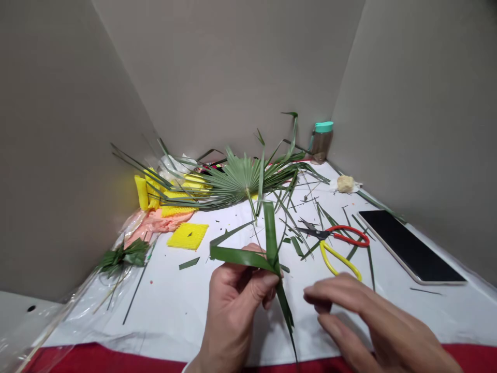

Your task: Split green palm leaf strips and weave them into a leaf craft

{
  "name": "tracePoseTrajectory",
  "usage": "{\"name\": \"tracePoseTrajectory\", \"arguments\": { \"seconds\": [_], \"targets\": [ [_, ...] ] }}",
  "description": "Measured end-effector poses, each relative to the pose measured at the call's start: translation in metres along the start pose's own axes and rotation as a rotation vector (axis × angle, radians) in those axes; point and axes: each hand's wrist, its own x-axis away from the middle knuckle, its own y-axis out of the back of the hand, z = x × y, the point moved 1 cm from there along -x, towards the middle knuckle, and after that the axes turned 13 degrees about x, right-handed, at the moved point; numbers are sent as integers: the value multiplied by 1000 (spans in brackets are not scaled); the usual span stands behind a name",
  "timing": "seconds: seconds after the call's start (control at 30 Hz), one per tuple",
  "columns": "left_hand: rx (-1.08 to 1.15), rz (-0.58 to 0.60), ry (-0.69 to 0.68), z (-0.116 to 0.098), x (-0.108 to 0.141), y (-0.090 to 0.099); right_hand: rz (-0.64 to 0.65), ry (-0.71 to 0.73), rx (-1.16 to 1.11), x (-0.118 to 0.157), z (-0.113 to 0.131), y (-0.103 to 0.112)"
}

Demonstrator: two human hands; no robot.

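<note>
My left hand point(238, 298) pinches a folded green palm leaf strip point(243, 257) between thumb and fingers. One end of the strip stands upright, another bends out to the left, and a dark pointed tail hangs below my thumb. To the right of it hovers my right hand point(361, 313), fingers apart and bent, holding nothing and not touching the strip. Scissors point(324, 235) with one red and one yellow handle lie spread just beyond my right hand. Cut leaf scraps point(297, 246) are scattered between the strip and the scissors.
A large fan palm leaf point(240, 178) spreads across the back. Yellow foam netting point(188, 235), pink material point(155, 223) and a tied leaf bundle point(126, 255) lie left. At right are a phone point(409, 246), a pale lump point(345, 183) and a teal-lidded bottle point(322, 142). Grey walls enclose the table.
</note>
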Motion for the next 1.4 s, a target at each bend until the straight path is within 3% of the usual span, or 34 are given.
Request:
{"name": "tracePoseTrajectory", "arguments": {
  "seconds": [0.1, 0.27, 0.4, 0.6, 0.7, 0.93, 1.13, 1.27, 1.4],
  "targets": [
    [-63, 27, -14, 1, 1, 2, -108, -109, -44, -14, 14, -3],
    [-243, 16, -112, -1, 1, 3, -144, 28, 85, -24, 31, -16],
    [-431, 8, -283, -4, -1, 1, -210, -37, 135, -25, 34, -23],
    [-639, 103, -614, -4, -3, -3, -263, -31, 187, -30, 29, -28],
    [-685, 133, -708, -1, -4, 0, -254, -67, 172, -30, 28, -31],
    [-625, 212, -636, 12, -5, 6, -285, -204, 79, -27, 34, -38],
    [-669, 252, -602, 4, -6, 6, -248, -266, 13, -26, 37, -41],
    [-631, 255, -524, 0, -6, 9, -227, -233, 3, -26, 35, -41],
    [-601, 187, -431, 2, -4, 8, -174, -147, 79, -23, 26, -31]
  ]
}}
